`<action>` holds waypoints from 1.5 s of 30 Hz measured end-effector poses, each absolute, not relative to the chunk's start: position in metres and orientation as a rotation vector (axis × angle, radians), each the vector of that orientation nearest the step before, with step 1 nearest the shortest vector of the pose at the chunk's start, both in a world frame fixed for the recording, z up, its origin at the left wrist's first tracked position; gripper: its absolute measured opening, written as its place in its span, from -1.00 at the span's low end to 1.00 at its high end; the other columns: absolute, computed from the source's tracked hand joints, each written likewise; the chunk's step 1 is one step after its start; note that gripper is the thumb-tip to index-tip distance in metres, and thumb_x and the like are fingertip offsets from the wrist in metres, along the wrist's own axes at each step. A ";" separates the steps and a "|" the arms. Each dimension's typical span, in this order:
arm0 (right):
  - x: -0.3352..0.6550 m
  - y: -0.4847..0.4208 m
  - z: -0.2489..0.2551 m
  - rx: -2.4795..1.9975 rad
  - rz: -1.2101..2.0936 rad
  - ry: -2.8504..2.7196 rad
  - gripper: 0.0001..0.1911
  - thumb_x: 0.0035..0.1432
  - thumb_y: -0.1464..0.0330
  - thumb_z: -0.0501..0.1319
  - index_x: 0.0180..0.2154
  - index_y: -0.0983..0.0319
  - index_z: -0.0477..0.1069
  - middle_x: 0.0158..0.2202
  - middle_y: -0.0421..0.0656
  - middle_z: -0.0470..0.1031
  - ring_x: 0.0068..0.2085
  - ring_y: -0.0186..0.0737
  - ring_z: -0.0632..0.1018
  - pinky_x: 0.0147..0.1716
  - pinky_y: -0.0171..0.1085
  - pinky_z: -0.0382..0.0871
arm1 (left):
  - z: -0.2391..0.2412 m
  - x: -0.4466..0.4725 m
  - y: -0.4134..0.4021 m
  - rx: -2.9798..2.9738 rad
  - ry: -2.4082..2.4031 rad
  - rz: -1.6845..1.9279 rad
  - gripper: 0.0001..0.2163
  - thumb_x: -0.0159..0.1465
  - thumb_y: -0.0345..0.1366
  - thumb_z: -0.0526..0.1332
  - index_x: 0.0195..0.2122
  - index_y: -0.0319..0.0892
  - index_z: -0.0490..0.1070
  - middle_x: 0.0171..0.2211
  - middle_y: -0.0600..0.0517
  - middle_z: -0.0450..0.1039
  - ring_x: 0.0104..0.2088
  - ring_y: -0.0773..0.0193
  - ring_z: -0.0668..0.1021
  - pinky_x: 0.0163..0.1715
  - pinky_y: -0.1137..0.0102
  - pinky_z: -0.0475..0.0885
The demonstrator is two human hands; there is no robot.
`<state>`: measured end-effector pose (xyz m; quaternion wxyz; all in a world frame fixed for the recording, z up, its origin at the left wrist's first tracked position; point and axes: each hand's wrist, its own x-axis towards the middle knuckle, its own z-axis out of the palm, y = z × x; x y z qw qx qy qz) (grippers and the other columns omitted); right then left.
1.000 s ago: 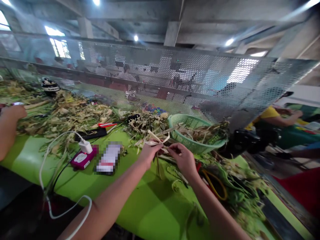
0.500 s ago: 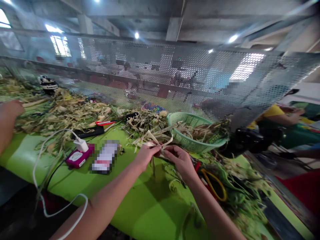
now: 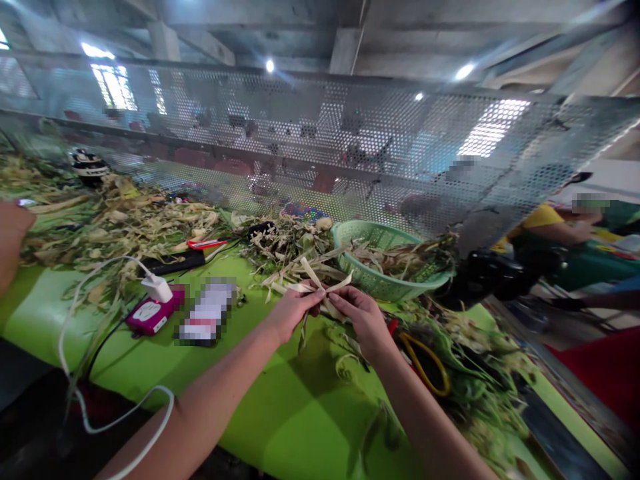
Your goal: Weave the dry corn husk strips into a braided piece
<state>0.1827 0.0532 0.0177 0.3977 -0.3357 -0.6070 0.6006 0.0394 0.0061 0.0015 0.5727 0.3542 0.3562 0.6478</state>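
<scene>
Several pale dried leaf strips (image 3: 312, 272) cross one another in a small knot-like bunch over the green table (image 3: 295, 413). My left hand (image 3: 293, 312) pinches the bunch from the left, its fingers closed at the crossing. From the right, my right hand (image 3: 361, 313) holds the strips between thumb and fingers, almost touching the left. Loose strip ends stick up and outward, and one hangs below. Just behind my hands stands a light green plastic basket (image 3: 400, 291) with dried leaves (image 3: 395, 257) inside.
A phone (image 3: 209, 310), a magenta power socket (image 3: 153, 319) and a white cable (image 3: 63, 340) lie left. Scissors with yellow-and-red handles (image 3: 440, 373) rest among green scraps right. A perforated metal screen (image 3: 300, 133) stands behind. Another person's hand (image 3: 13, 227) is at far left.
The strips between my fingers have shifted slightly, with the upright end standing higher and the right end spread out more. Both hands keep their pinch. The camera view has tilted a little.
</scene>
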 end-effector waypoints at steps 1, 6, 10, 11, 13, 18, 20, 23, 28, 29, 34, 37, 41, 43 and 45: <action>0.182 0.053 0.017 -0.840 1.561 -1.520 -0.74 -0.06 0.20 0.37 -0.36 0.24 0.48 -0.42 -0.18 0.51 -0.42 -0.29 0.46 -0.39 -0.31 0.34 | 0.001 0.039 0.006 0.820 0.824 1.518 -0.71 0.02 -0.20 0.38 -0.27 -0.24 0.49 -0.46 0.08 0.38 -0.50 0.46 0.32 -0.47 0.51 0.18; 0.182 0.053 0.015 -0.832 1.691 -1.417 -0.78 -0.10 0.25 0.39 -0.44 0.23 0.46 -0.49 -0.20 0.48 -0.49 -0.31 0.42 -0.47 -0.32 0.28 | 0.002 0.040 0.004 0.801 0.771 1.520 -0.69 -0.01 -0.22 0.41 -0.27 -0.27 0.50 -0.44 0.06 0.41 -0.50 0.46 0.33 -0.48 0.52 0.19; 0.181 0.054 0.012 -0.797 1.790 -1.358 -0.78 -0.11 0.27 0.40 -0.44 0.24 0.44 -0.51 -0.20 0.45 -0.52 -0.33 0.38 -0.49 -0.33 0.27 | 0.003 0.040 0.005 0.677 0.719 1.533 -0.69 -0.04 -0.25 0.43 -0.29 -0.28 0.50 -0.49 0.08 0.42 -0.53 0.49 0.34 -0.48 0.54 0.22; 0.181 0.054 0.010 -0.789 1.807 -1.363 -0.78 -0.11 0.27 0.39 -0.44 0.24 0.44 -0.51 -0.21 0.43 -0.52 -0.35 0.37 -0.49 -0.34 0.25 | 0.004 0.040 0.005 0.650 0.701 1.539 -0.69 -0.04 -0.26 0.43 -0.29 -0.28 0.50 -0.49 0.08 0.43 -0.53 0.50 0.35 -0.47 0.54 0.23; 0.180 0.055 0.007 -0.765 1.827 -1.402 -0.79 -0.07 0.26 0.38 -0.44 0.24 0.44 -0.51 -0.22 0.41 -0.52 -0.37 0.34 -0.50 -0.37 0.22 | 0.005 0.040 0.006 0.636 0.662 1.552 -0.70 -0.03 -0.26 0.43 -0.29 -0.29 0.49 -0.46 0.05 0.46 -0.51 0.48 0.39 -0.46 0.55 0.26; 0.176 0.054 0.004 -0.728 1.752 -1.535 -0.77 -0.03 0.22 0.36 -0.45 0.24 0.43 -0.50 -0.22 0.40 -0.49 -0.35 0.35 -0.49 -0.37 0.22 | 0.004 0.039 0.007 0.627 0.638 1.580 -0.70 0.01 -0.25 0.41 -0.27 -0.29 0.47 -0.37 0.00 0.50 -0.48 0.47 0.42 -0.46 0.55 0.29; 0.175 0.053 0.006 -0.733 1.708 -1.520 -0.76 -0.03 0.20 0.36 -0.41 0.21 0.43 -0.47 -0.22 0.43 -0.47 -0.33 0.38 -0.47 -0.35 0.26 | 0.003 0.039 0.007 0.617 0.646 1.586 -0.70 0.01 -0.26 0.41 -0.26 -0.28 0.47 -0.37 0.02 0.49 -0.50 0.49 0.40 -0.46 0.55 0.29; 0.174 0.050 0.009 -0.683 1.677 -1.482 -0.72 -0.04 0.23 0.37 -0.28 0.18 0.44 -0.36 -0.20 0.50 -0.40 -0.29 0.46 -0.34 -0.29 0.34 | 0.002 0.040 0.007 0.623 0.629 1.569 -0.71 0.02 -0.26 0.40 -0.25 -0.27 0.47 -0.43 0.05 0.45 -0.48 0.47 0.42 -0.44 0.54 0.29; 0.175 0.048 0.010 -0.727 1.621 -1.465 -0.71 -0.08 0.22 0.40 -0.34 0.22 0.44 -0.45 -0.19 0.50 -0.44 -0.28 0.47 -0.41 -0.31 0.32 | 0.001 0.043 0.005 0.635 0.629 1.515 -0.72 0.01 -0.26 0.41 -0.29 -0.25 0.47 -0.48 0.09 0.41 -0.52 0.49 0.38 -0.51 0.54 0.21; 0.175 0.048 0.010 -0.750 1.607 -1.457 -0.72 -0.09 0.22 0.40 -0.37 0.23 0.44 -0.47 -0.20 0.49 -0.46 -0.29 0.45 -0.44 -0.31 0.30 | 0.002 0.044 0.004 0.641 0.633 1.507 -0.72 0.01 -0.26 0.42 -0.29 -0.26 0.47 -0.49 0.09 0.40 -0.54 0.50 0.37 -0.52 0.54 0.19; 0.178 0.050 0.007 -0.820 1.513 -1.474 -0.76 -0.08 0.24 0.37 -0.39 0.24 0.45 -0.46 -0.20 0.48 -0.46 -0.31 0.41 -0.44 -0.32 0.26 | 0.003 0.045 0.003 0.613 0.655 1.525 -0.71 0.00 -0.26 0.42 -0.28 -0.25 0.46 -0.47 0.09 0.45 -0.50 0.46 0.44 -0.49 0.52 0.25; 0.177 0.052 0.006 -0.832 1.470 -1.513 -0.81 -0.07 0.27 0.34 -0.41 0.23 0.44 -0.44 -0.21 0.48 -0.44 -0.30 0.40 -0.40 -0.31 0.26 | 0.006 0.044 0.003 0.561 0.648 1.576 -0.72 0.00 -0.29 0.41 -0.29 -0.25 0.44 -0.40 0.04 0.52 -0.40 0.37 0.52 -0.35 0.47 0.36; 0.174 0.051 0.004 -0.825 1.492 -1.594 -0.87 -0.06 0.31 0.29 -0.42 0.23 0.44 -0.45 -0.22 0.46 -0.42 -0.28 0.39 -0.37 -0.30 0.24 | 0.009 0.045 0.003 0.535 0.624 1.613 -0.74 0.03 -0.29 0.39 -0.29 -0.25 0.41 -0.41 0.00 0.54 -0.37 0.31 0.56 -0.31 0.44 0.41; 0.172 0.049 0.004 -0.824 1.500 -1.617 -0.91 -0.07 0.34 0.26 -0.45 0.23 0.43 -0.47 -0.23 0.44 -0.42 -0.28 0.37 -0.38 -0.30 0.21 | 0.009 0.045 0.003 0.540 0.635 1.612 -0.73 0.04 -0.27 0.38 -0.28 -0.24 0.40 -0.45 0.01 0.53 -0.41 0.29 0.56 -0.37 0.43 0.42; 0.171 0.047 0.004 -0.828 1.509 -1.634 -0.94 -0.10 0.37 0.24 -0.49 0.23 0.39 -0.50 -0.24 0.41 -0.45 -0.31 0.33 -0.43 -0.32 0.16 | 0.008 0.045 0.003 0.560 0.651 1.608 -0.71 0.04 -0.24 0.38 -0.27 -0.23 0.39 -0.47 0.02 0.52 -0.46 0.29 0.55 -0.46 0.43 0.41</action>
